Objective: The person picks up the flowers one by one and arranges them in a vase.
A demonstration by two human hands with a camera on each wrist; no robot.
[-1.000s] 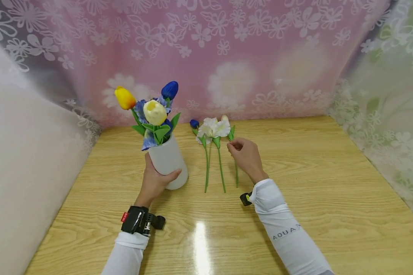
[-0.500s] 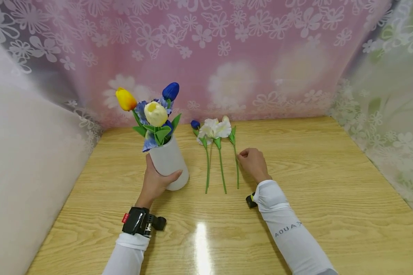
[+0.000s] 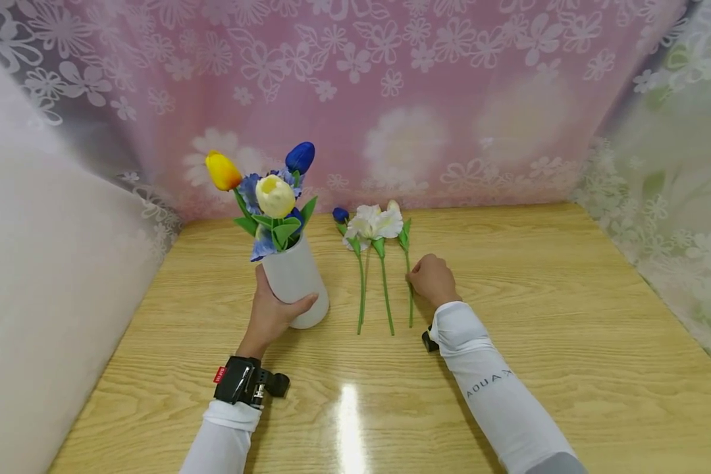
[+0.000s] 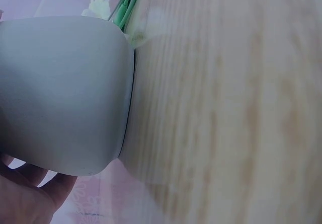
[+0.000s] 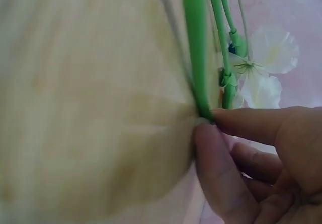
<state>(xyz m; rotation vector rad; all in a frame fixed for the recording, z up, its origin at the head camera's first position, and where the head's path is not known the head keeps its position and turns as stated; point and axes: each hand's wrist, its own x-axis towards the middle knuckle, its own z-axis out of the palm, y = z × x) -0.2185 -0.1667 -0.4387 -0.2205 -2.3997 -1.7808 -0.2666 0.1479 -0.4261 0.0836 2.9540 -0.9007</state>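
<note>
My left hand (image 3: 271, 315) grips the white vase (image 3: 296, 283) around its side, thumb across the front. The left wrist view shows the vase wall (image 4: 60, 93) close up, with fingers behind it. In the vase stand a yellow-orange tulip (image 3: 222, 171), a cream tulip (image 3: 275, 197), a blue tulip (image 3: 300, 158) and ruffled blue flowers. My right hand (image 3: 434, 280) pinches the green stem (image 3: 411, 311) of the rightmost loose flower, a tulip with a pale bud (image 3: 394, 206). Thumb and index finger meet at that stem in the right wrist view.
Left of the pinched stem lie white ruffled flowers (image 3: 374, 222) and a small blue tulip (image 3: 340, 214), stems toward me. A pink floral curtain (image 3: 415, 85) hangs behind the wooden table (image 3: 539, 329). Pale walls stand on both sides.
My right hand has come down toward me from beside the leaves to the middle of the rightmost stem, and its fingers have closed on it. The left hand keeps its hold on the vase.
</note>
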